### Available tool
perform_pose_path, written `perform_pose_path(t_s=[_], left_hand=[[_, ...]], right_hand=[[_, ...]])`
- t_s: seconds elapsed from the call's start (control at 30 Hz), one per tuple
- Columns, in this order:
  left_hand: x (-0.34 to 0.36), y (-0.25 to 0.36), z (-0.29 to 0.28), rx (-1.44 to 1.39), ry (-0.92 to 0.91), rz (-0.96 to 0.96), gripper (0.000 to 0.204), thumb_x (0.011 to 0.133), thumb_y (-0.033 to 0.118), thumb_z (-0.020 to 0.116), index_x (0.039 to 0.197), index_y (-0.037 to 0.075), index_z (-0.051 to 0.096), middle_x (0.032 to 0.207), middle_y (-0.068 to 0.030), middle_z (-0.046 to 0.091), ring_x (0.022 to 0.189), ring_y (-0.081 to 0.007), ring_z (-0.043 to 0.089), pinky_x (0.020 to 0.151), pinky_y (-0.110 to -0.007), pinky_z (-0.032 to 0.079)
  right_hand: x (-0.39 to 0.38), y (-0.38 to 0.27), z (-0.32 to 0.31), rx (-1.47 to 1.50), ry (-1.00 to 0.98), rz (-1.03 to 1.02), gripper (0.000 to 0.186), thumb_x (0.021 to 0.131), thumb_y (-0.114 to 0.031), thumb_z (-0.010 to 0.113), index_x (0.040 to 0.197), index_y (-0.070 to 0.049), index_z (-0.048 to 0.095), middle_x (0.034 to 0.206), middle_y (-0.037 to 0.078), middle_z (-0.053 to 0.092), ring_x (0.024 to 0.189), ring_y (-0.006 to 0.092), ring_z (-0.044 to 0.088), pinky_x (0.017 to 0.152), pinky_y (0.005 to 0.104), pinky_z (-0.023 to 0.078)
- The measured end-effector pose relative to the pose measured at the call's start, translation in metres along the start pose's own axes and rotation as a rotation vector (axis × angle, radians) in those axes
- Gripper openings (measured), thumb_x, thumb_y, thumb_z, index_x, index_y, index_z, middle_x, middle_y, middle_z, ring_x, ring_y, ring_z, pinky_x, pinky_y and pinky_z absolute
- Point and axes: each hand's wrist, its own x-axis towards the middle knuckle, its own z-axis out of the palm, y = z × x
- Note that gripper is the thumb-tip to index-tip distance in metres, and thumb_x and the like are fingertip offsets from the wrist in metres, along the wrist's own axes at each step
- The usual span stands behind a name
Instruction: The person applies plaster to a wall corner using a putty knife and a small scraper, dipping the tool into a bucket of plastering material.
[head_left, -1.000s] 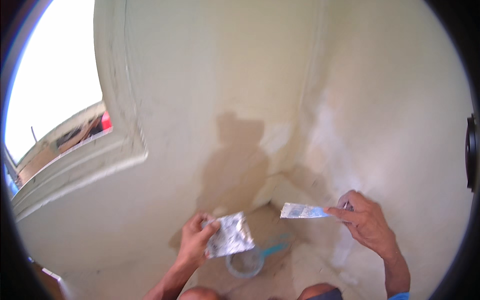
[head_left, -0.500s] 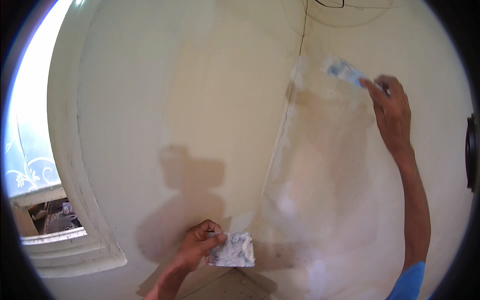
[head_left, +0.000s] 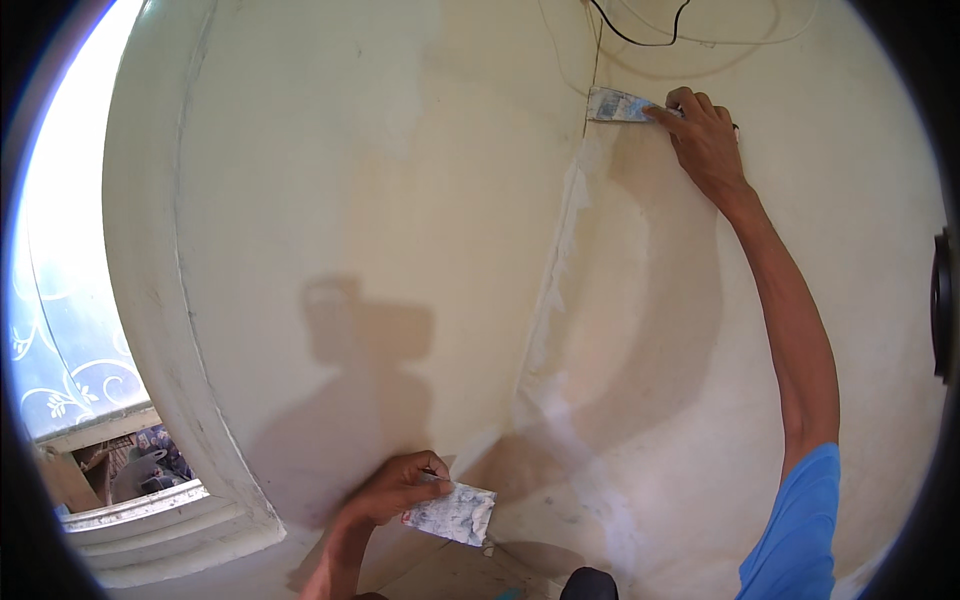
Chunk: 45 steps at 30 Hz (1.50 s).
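Observation:
My right hand is raised high, closed on a putty knife smeared with white filler. The blade's end meets a thin vertical crack in the wall corner. Low in the middle, my left hand grips a small flat plate with white filler on its face. Below the crack, a rough whitish strip of filler runs down the corner.
A window with a frosted, patterned pane and moulded frame is at left, clutter visible through its lower opening. Thin black and white cables hang at the top. My shadow falls on the left wall. A dark rounded shape shows at the bottom edge.
The view has tilted up the wall. My right hand has risen from low down to near the top, bringing the blade leftward onto the crack. My left hand still holds the plate low.

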Motion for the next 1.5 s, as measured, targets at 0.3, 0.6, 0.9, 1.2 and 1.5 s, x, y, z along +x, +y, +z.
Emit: perform_pose_path(t_s=[0.3, 0.6, 0.9, 1.2, 1.5], left_hand=[[0.004, -0.003, -0.001, 0.021, -0.005, 0.024, 0.013, 0.089, 0.012, 0.068, 0.095, 0.006, 0.059, 0.072, 0.0011, 0.06, 0.056, -0.0041, 0.052, 0.045, -0.022, 0.04], [0.008, -0.008, -0.002, -0.045, -0.025, 0.063, 0.013, 0.088, 0.011, 0.069, 0.095, 0.006, 0.059, 0.073, 0.0012, 0.059, 0.06, -0.0044, 0.053, 0.049, -0.023, 0.041], [0.004, 0.006, 0.007, -0.042, -0.028, 0.045, 0.013, 0.088, 0.012, 0.069, 0.093, 0.007, 0.059, 0.073, 0.0016, 0.058, 0.06, -0.005, 0.053, 0.05, -0.023, 0.04], [0.002, 0.0, 0.002, 0.024, 0.019, 0.076, 0.012, 0.088, 0.013, 0.068, 0.093, 0.006, 0.059, 0.07, 0.0008, 0.057, 0.055, -0.0061, 0.052, 0.045, -0.024, 0.041], [-0.003, 0.021, 0.043, -0.196, 0.299, 0.195, 0.011, 0.091, 0.009, 0.064, 0.095, 0.003, 0.055, 0.071, -0.0004, 0.059, 0.056, -0.0052, 0.053, 0.046, -0.024, 0.041]], right_hand=[[0.021, -0.008, -0.023, -0.175, -0.245, -0.041, 0.035, 0.083, 0.004, 0.058, 0.108, -0.015, 0.072, 0.098, 0.005, 0.052, 0.097, 0.0205, 0.053, 0.071, 0.037, 0.042], [0.026, 0.005, -0.037, 0.002, -0.201, -0.023, 0.039, 0.084, 0.006, 0.055, 0.111, -0.016, 0.071, 0.096, 0.004, 0.051, 0.092, 0.0201, 0.054, 0.07, 0.0364, 0.042], [0.028, 0.01, -0.036, -0.152, -0.281, -0.091, 0.037, 0.084, 0.004, 0.056, 0.112, -0.016, 0.071, 0.096, 0.005, 0.052, 0.091, 0.0204, 0.054, 0.069, 0.0373, 0.043], [0.018, -0.005, -0.031, -0.009, -0.277, -0.047, 0.031, 0.084, 0.001, 0.056, 0.109, -0.011, 0.071, 0.094, 0.007, 0.05, 0.093, 0.0227, 0.054, 0.071, 0.0375, 0.045], [-0.08, -0.113, -0.205, 0.896, -0.775, 0.132, 0.037, 0.067, -0.004, 0.068, 0.103, -0.011, 0.072, 0.089, 0.008, 0.052, 0.078, 0.0249, 0.055, 0.069, 0.0361, 0.048]])
